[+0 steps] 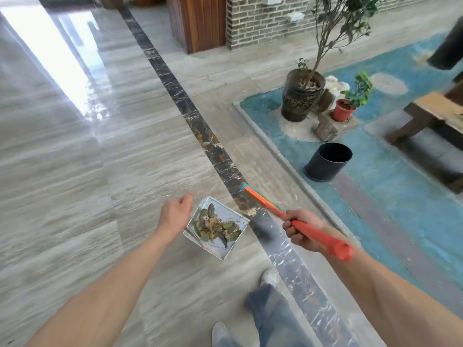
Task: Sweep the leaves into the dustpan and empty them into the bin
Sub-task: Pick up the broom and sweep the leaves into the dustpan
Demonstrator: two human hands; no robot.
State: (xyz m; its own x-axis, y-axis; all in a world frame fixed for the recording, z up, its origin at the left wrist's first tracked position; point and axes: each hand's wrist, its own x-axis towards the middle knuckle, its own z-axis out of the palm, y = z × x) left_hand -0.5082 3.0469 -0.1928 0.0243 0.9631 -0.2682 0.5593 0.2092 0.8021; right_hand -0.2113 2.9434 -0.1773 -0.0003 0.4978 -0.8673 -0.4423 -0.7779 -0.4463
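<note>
**Loaded dustpan carried above marble floor, brush in other hand**

Leaves: a loose heap of green, brown and yellowed pieces, lying inside the dustpan, none visible on the floor nearby.

Dustpan: shiny metal, square tray, held off the floor and roughly level, one corner pointing away from the person.

Left hand: fingers curled closed at the dustpan's left edge, apparently around its thin handle; the handle itself is mostly hidden.

Right hand: clenched around the orange handle of a brush, whose orange and teal head points forward and left, just beside the dustpan's far corner. Slightly blurred.

Bin: dark cylindrical container, open top, standing on the blue painted floor beyond the brush, well apart from the dustpan.

Surroundings: grey veined marble floor crossed by a dark marble strip; large black plant pot with a small tree; red pot beside it; wooden bench at right; brick wall behind. Jeans and white shoes show below.
</note>
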